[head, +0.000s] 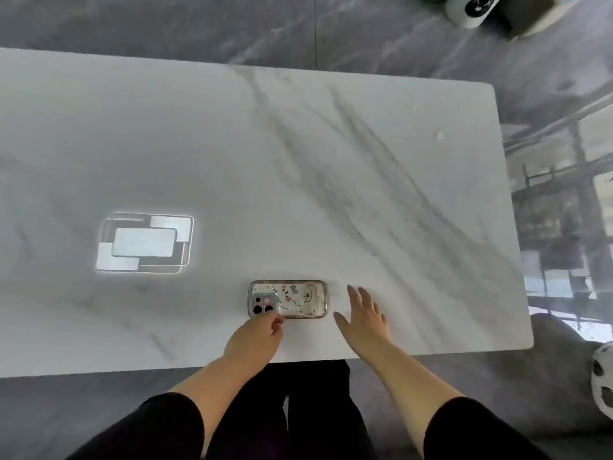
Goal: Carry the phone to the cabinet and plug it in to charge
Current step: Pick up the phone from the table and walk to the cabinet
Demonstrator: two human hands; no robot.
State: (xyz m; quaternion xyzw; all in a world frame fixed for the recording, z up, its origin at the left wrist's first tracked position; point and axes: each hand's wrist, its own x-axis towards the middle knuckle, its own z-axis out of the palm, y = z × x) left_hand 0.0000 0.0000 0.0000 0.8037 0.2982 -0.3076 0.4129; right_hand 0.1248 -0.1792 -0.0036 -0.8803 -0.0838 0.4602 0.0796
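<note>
A phone [292,298] in a clear case with cartoon stickers lies face down and flat on the white marble table [298,167], near the front edge, its camera end to the left. My left hand [257,336] touches the phone's near left corner with its fingertips, by the camera lenses; the phone still rests on the table. My right hand [363,315] hovers with spread fingers just right of the phone, a small gap between them. No cabinet or charger shows in the head view.
A ceiling light's reflection [144,242] glares on the table's left half. Dark glossy floor surrounds the table. A white and black object [474,8] lies on the floor beyond the far edge, another white object [602,380] at the right edge.
</note>
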